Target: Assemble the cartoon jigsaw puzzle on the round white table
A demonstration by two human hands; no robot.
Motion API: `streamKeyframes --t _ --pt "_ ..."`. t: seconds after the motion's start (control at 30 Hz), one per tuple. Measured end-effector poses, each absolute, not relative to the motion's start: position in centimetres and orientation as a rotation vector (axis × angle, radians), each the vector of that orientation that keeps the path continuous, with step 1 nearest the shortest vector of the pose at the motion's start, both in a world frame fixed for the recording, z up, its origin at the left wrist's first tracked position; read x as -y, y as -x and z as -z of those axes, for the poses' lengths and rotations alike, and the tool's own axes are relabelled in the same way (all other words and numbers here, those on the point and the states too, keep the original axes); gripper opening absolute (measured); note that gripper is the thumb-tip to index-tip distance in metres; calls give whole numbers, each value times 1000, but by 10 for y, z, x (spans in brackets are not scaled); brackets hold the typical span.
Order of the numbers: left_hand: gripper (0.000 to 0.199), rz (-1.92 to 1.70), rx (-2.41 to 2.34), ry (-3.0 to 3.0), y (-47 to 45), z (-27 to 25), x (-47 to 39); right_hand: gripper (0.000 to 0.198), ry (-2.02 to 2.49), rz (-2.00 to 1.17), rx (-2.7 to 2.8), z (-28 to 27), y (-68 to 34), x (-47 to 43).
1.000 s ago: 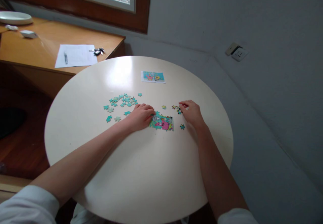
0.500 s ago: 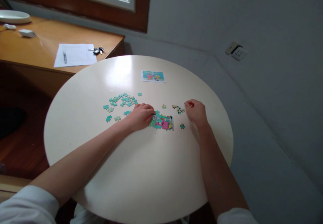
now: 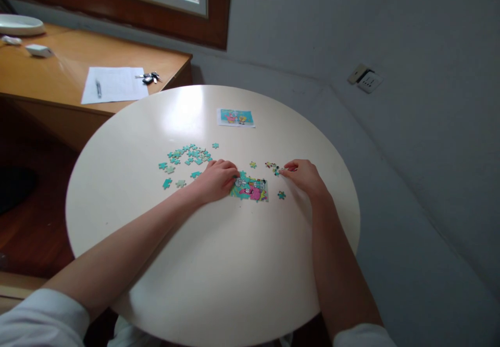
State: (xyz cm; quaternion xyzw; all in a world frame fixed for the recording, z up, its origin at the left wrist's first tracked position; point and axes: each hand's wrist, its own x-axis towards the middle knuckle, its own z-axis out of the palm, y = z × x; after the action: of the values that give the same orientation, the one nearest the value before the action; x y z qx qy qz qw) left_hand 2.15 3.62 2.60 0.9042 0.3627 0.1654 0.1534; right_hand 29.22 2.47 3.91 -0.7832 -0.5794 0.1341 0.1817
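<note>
A partly joined jigsaw puzzle (image 3: 252, 188) with a pink cartoon figure lies on the round white table. At its upper left edge rests my left hand (image 3: 219, 180), fingers curled together against the puzzle, their tips partly hidden. My right hand (image 3: 302, 174) is to the right, thumb and forefinger closed at a small cluster of mixed-colour puzzle pieces (image 3: 270, 165), pinching a puzzle piece that is mostly covered. One loose yellow-green piece (image 3: 253, 164) lies above the puzzle, and a dark teal piece (image 3: 282, 195) lies off its right side.
Several teal puzzle pieces (image 3: 191, 154) are spread left of the puzzle. A printed picture (image 3: 236, 118) lies toward the table's far side. On the wooden desk (image 3: 117, 52) at the back left are a paper sheet (image 3: 117, 86), a pen, keys (image 3: 148, 78) and a white dish (image 3: 19, 25).
My right hand has moved slightly left and down, from beside the mixed-colour cluster onto its right end, with the fingers stretched further forward. My left hand stays at the puzzle.
</note>
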Motion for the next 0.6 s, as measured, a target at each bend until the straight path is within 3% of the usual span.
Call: streamKeyframes --t 0.6 --pt "30 -483 -1029 -2598 -21 -24 -37 17 2151 -458 1647 -34 -295 -27"
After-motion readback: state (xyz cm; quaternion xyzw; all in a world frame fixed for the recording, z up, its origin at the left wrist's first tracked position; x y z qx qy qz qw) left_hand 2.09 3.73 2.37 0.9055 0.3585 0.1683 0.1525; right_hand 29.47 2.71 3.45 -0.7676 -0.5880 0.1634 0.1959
